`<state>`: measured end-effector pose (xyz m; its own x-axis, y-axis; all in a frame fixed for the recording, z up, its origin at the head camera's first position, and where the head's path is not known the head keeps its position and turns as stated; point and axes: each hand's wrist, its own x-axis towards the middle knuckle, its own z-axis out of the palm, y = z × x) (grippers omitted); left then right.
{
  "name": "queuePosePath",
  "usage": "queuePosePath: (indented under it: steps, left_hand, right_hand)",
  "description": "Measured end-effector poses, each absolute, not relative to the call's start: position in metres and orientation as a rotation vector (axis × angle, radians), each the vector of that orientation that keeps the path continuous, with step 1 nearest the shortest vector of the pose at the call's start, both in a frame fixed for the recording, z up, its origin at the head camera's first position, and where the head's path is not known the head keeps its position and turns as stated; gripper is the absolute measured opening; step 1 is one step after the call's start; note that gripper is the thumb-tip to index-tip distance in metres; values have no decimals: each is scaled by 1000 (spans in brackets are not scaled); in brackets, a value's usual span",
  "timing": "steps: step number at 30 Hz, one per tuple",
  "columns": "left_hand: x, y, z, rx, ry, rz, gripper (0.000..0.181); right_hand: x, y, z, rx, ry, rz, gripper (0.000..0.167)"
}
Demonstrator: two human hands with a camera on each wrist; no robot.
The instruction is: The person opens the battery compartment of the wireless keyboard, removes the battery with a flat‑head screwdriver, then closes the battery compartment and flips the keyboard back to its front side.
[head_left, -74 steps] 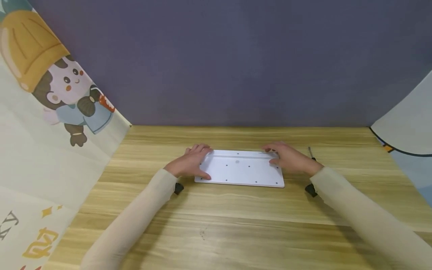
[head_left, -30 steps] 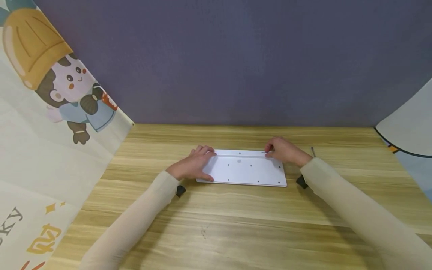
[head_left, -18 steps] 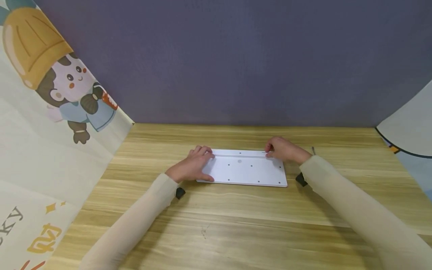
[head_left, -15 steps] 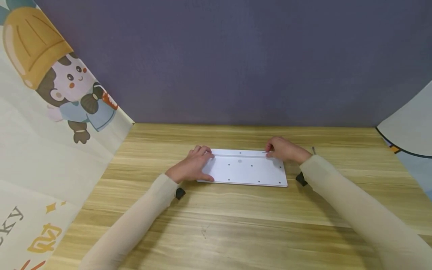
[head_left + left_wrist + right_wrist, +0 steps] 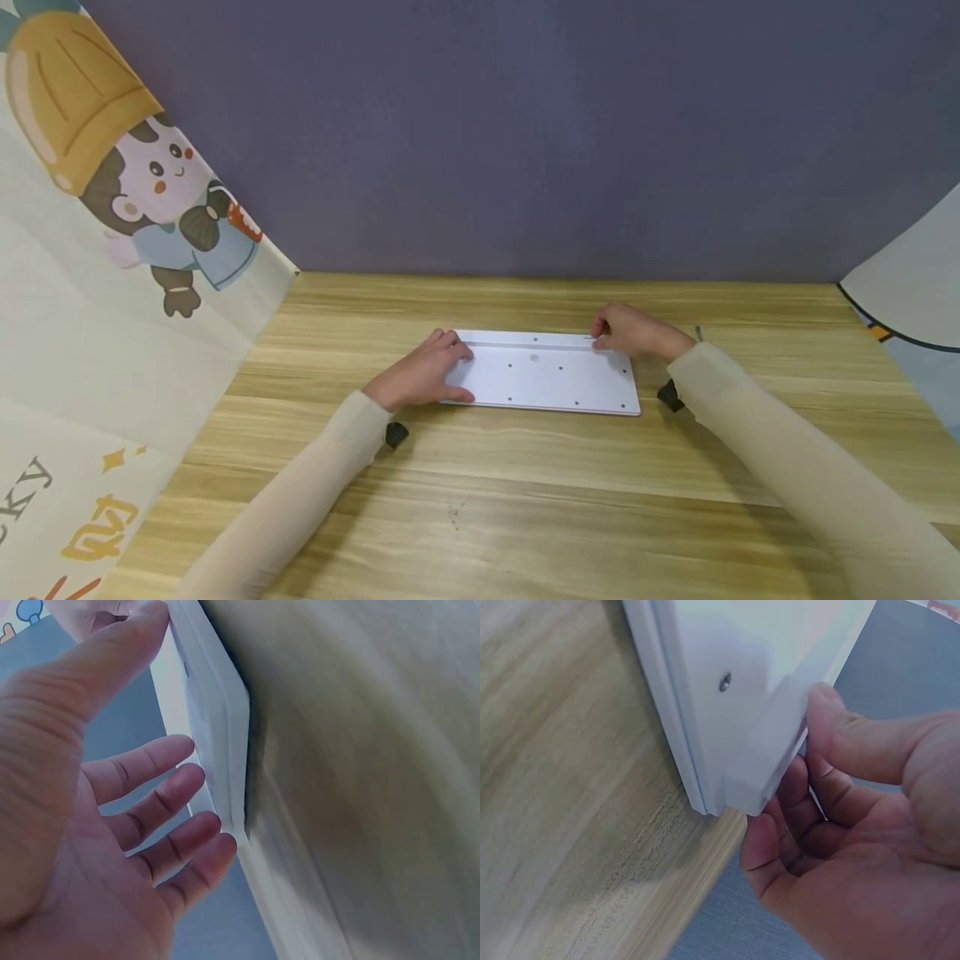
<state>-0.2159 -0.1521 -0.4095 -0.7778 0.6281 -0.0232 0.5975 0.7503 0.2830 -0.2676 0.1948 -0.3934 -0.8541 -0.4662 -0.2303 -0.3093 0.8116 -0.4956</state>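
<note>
A flat white board, shaped like a keyboard turned face down [image 5: 540, 383], lies on the table with small screws in its surface and a raised bar along the far edge. My left hand [image 5: 423, 372] spans its left end; in the left wrist view the fingers [image 5: 154, 802] are loosely extended by the edge and the thumb lies over it. At the far right corner my right hand [image 5: 630, 331] pinches the raised bar [image 5: 769, 746], thumb above and fingers curled behind. A short dark line shows on the bar beside those fingers.
To the right, a screwdriver's metal shaft [image 5: 698, 333] shows past the right wrist, which hides the rest of it. The wooden table [image 5: 525, 500] ends at a dark blue-grey wall panel [image 5: 525, 142]. A printed cloth [image 5: 75, 333] hangs on the left.
From the earliest frame, my right hand has moved left along the far edge and its fingers have closed on the bar. Lately my left hand has slid slightly left. The board is nearly still.
</note>
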Motion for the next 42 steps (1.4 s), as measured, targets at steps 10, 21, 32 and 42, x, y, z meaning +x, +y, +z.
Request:
queuePosePath:
  steps: [10, 21, 32, 42]
  left_hand:
    - [-221, -160, -413, 900, 2898, 424, 68]
    - [-223, -159, -412, 849, 2962, 361, 85]
    - [-223, -162, -410, 870, 2915, 361, 88]
    - [-222, -163, -411, 917, 2895, 427, 85]
  right_hand:
    - [-270, 197, -394, -626, 2632, -655, 11]
    - [-272, 197, -394, -630, 2629, -610, 10]
    - [-272, 198, -394, -703, 2611, -641, 10]
    - [-270, 208, -393, -788, 2575, -781, 4]
